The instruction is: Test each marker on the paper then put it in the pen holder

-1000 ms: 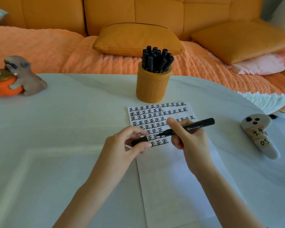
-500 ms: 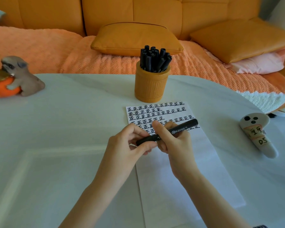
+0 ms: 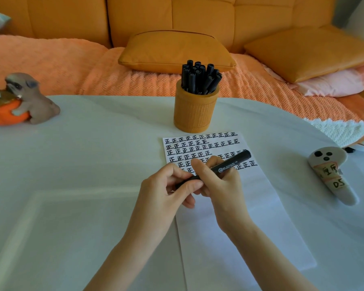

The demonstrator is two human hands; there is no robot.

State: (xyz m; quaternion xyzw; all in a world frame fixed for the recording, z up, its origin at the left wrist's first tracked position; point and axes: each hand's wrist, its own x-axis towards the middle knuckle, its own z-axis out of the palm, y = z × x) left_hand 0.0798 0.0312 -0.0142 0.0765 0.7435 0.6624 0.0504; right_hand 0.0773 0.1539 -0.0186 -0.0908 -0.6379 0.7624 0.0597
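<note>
A black marker (image 3: 229,163) lies slantwise over the white paper (image 3: 240,217), its back end pointing up right. My right hand (image 3: 218,181) grips its barrel. My left hand (image 3: 168,190) pinches the marker's cap at the lower left end, and the two hands touch. The paper's top part carries rows of black tally marks (image 3: 200,148). Behind it stands the orange pen holder (image 3: 194,111) with several black markers (image 3: 200,77) upright inside.
A dog figurine with an orange bowl (image 3: 19,101) sits at the table's far left. A white ghost-shaped object (image 3: 332,173) with labels lies at the right. An orange sofa with cushions (image 3: 174,51) runs behind the white table (image 3: 82,164).
The cap in my left hand and the marker in my right have come together; the bare tip is hidden now. Both hands have closed up over the paper.
</note>
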